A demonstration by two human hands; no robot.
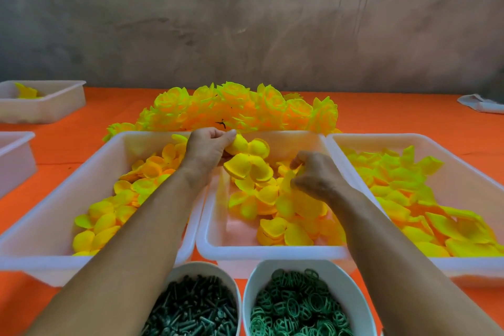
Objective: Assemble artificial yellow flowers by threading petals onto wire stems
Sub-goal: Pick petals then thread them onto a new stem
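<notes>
My left hand grips a partly built yellow flower above the far end of the middle white tray; several cupped petals hang from it. My right hand reaches into the same tray and pinches a loose yellow petal from the pile. No wire stem shows in either hand. A heap of finished yellow flowers lies on the orange table behind the trays.
A left tray and a right tray hold more yellow petals. Two white bowls stand at the near edge: dark green stems and green rings. Other trays sit far left, white cloth far right.
</notes>
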